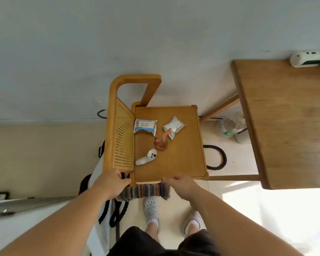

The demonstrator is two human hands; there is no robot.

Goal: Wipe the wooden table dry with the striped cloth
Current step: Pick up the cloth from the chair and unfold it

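We are standing at the near edge of the small wooden surface (183, 156), holding the striped cloth (144, 191) stretched out just below that edge, so it is not yet lying on the wood. The left grip (112, 183) is curling its fingers round the cloth's left end by the near-left corner. The right grip (181, 185) is pinching the upper hem near the middle of the near edge. We are judging that the wiping itself is not begun. The trouble ahead is what is sitting on the surface: a white controller (146, 157) toward the near-left, an amber pump bottle (161, 143) standing upright near the middle, and two foil packets (145, 126) (174, 127) toward the far edge, the right one touching or just beside the bottle's spout. If we sweep the cloth straight across, we are likely tipping the tall, narrow bottle or shoving the controller into the rattan panel (123, 135) along the left edge. The light packets would probably be bunching up and riding along under the cloth. Working around everything instead would be leaving damp patches beneath each item. The raised rim may also be snagging the cloth and trapping water in the corners. We cannot tell from here where the wood is actually wet.
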